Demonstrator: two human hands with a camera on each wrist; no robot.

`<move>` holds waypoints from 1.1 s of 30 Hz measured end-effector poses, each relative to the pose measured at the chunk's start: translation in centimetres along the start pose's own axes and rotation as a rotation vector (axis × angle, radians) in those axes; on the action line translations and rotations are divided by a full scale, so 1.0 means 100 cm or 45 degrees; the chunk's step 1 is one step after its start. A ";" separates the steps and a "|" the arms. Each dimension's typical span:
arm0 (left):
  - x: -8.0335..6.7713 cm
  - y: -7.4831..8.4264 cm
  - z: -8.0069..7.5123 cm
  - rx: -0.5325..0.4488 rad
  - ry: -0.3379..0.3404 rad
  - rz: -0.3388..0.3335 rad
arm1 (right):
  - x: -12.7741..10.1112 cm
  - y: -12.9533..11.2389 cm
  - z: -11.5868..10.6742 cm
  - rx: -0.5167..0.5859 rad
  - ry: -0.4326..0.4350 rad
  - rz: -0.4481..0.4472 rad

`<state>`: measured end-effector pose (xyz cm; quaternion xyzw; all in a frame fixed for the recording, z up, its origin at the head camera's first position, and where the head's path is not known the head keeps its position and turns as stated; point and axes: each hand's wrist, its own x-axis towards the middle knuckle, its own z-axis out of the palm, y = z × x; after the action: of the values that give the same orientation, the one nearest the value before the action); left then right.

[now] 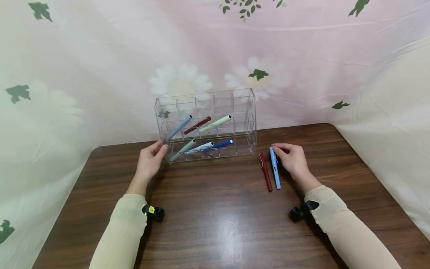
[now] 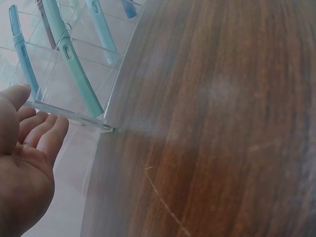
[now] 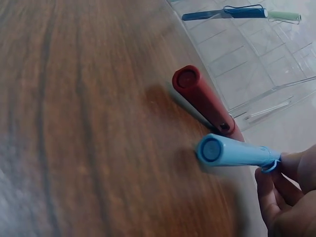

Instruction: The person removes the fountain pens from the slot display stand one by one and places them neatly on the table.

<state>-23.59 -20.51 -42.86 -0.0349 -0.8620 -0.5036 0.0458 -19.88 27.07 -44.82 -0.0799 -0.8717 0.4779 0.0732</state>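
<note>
Head view shows us a dark wooden desk [image 1: 218, 224] backed by a pale flowered cloth [image 1: 100, 56] hung as a wall. At the desk's far edge stands a clear acrylic tiered pen rack [image 1: 205, 125] with six pens leaning in its compartments. Our left hand [image 1: 150, 160] rests its relaxed, straight fingers against the rack's left end, grip loose and holding nothing. Our right hand [image 1: 291, 160] pinches the top of a light blue capped pen [image 1: 274, 167] lying on the desk, just beside a dark red pen [image 1: 265, 172].
</note>
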 end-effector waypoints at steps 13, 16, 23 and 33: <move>0.002 -0.004 0.002 0.004 0.014 -0.009 | 0.000 0.001 0.011 -0.072 -0.025 0.018; 0.003 -0.006 0.002 0.010 0.011 -0.010 | 0.001 0.002 0.012 -0.092 -0.032 0.018; 0.004 -0.006 0.001 -0.019 0.011 -0.020 | 0.001 -0.003 0.014 -0.157 -0.053 -0.030; 0.005 -0.006 0.001 -0.005 0.017 -0.019 | 0.000 -0.006 0.012 -0.169 -0.061 -0.028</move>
<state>-24.12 -20.70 -43.40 -0.0253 -0.8610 -0.5058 0.0476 -20.16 25.79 -44.92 -0.0636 -0.9037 0.4201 0.0522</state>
